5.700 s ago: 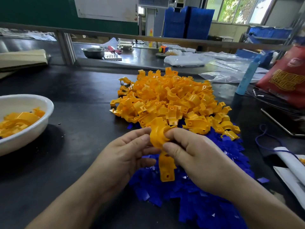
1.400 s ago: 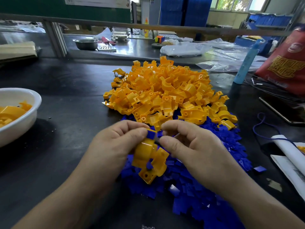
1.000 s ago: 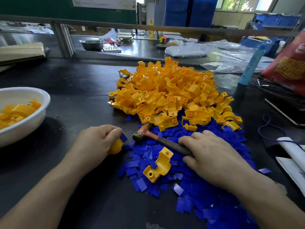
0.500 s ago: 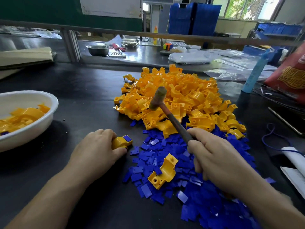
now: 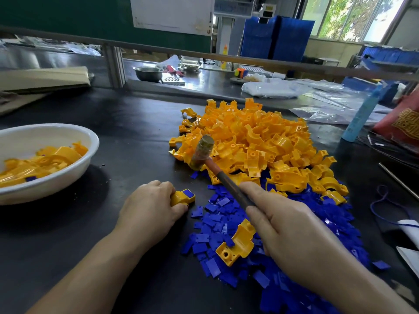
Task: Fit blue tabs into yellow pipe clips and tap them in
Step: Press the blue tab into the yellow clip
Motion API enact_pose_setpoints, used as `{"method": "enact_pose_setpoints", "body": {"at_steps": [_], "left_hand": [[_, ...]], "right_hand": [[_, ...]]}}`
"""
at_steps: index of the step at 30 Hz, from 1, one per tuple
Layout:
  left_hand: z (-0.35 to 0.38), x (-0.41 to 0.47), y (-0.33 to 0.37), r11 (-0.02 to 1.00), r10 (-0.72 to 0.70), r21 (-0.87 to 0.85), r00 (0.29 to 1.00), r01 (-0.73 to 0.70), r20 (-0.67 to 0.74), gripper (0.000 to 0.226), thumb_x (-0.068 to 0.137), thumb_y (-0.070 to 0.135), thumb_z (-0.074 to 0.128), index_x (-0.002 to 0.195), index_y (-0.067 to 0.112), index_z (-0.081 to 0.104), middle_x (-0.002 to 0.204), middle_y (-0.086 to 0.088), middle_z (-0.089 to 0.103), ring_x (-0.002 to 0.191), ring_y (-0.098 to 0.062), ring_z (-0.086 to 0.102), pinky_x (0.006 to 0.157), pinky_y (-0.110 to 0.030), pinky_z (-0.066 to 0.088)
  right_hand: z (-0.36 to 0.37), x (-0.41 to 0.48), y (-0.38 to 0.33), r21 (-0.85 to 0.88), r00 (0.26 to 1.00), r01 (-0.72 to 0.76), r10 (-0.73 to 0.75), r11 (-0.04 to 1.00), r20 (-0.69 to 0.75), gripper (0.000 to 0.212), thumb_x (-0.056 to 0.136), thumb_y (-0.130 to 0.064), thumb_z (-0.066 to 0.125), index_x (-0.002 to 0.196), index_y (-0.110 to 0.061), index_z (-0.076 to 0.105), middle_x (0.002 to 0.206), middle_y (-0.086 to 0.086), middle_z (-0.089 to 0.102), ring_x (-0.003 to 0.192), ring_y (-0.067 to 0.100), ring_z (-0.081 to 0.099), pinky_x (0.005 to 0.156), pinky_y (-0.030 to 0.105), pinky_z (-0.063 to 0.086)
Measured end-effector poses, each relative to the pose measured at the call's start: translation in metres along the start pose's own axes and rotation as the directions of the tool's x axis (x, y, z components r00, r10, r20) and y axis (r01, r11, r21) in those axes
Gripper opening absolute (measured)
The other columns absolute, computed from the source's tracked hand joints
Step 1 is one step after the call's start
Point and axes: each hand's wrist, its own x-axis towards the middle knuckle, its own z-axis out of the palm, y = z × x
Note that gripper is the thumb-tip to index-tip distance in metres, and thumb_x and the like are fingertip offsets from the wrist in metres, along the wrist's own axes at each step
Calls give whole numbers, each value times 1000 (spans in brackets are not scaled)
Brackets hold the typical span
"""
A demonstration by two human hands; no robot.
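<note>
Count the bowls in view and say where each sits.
2. A white round bowl holding yellow clips sits at the near left; a steel bowl stands on the far bench. Others may be hidden.

Lit brightly by daylight from the windows [image 5: 353, 19] at upper right, blown out there. Glare across the steel bench [image 5: 210, 85] at upper centre. Soft shadow below the white bowl [image 5: 68, 130], left. Motion-blurred hammer head [image 5: 202, 152] at centre; rail [image 5: 272, 62] bowed by wide-angle distortion.

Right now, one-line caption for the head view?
Left hand grips a yellow clip with a blue tab while the right hand holds a hammer raised.
</note>
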Motion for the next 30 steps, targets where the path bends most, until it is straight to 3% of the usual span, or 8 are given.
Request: {"method": "enact_pose_setpoints", "body": {"at_steps": [4,8,12,17,20,26,30], "left_hand": [[-1,1,2,1000,2,14,1000,-2,-11,34,86,58,58,105,30,59,95,9,54,90,-12,51,63,-28,39],[0,0,3,1000,-2,2,1000,2,-23,34,86,57,58,104,29,60,93,9,54,87,-11,48,57,-27,31],[1,0,2,1000,-5,9,999,5,-37,35,86,58,58,106,29,59,96,8,55,89,-12,49,63,-28,34],[0,0,2,1000,13,10,999,-13,-36,33,85,58,57,102,29,58,90,9,52,85,-11,48,60,-28,34],[-1,-1,2,1000,13,-6,999,-14,-39,34,85,58,58,102,29,59,91,8,53,87,-13,50,62,-29,36],[1,0,-1,1000,-1,-7,999,1,-52,38,84,59,59,108,30,60,99,7,56,93,-14,53,65,-30,39],[2,1,0,1000,-15,-14,999,14,-42,38,83,60,59,108,31,59,96,9,54,88,-12,51,62,-29,38]], "right_hand": [[8,2,1,-177,981,15,20,984,193,23,101,-36,33,123,-42,35,89,-9,54,78,10,54,71,32,51],[-4,6,7,-157,983,4,24,988,180,20,100,-37,35,118,-46,39,83,-10,54,71,7,52,64,28,49],[-1,11,4,-89,999,34,-37,995,-32,26,98,-37,37,121,-49,38,74,-11,52,71,3,52,58,21,48],[20,24,0,-244,987,42,-2,969,164,24,102,-33,31,125,-37,36,88,-5,54,75,14,55,67,33,53],[5,25,7,-191,983,42,-7,981,181,18,101,-33,36,114,-41,44,82,-8,54,70,8,52,60,26,47],[-9,5,27,-124,998,-42,34,991,-60,23,97,-32,44,113,-49,42,69,-10,53,62,5,52,48,22,42],[5,-4,41,-282,980,-140,92,949,-175,29,95,-39,40,123,-43,37,81,-15,49,61,6,51,50,23,45]]}}
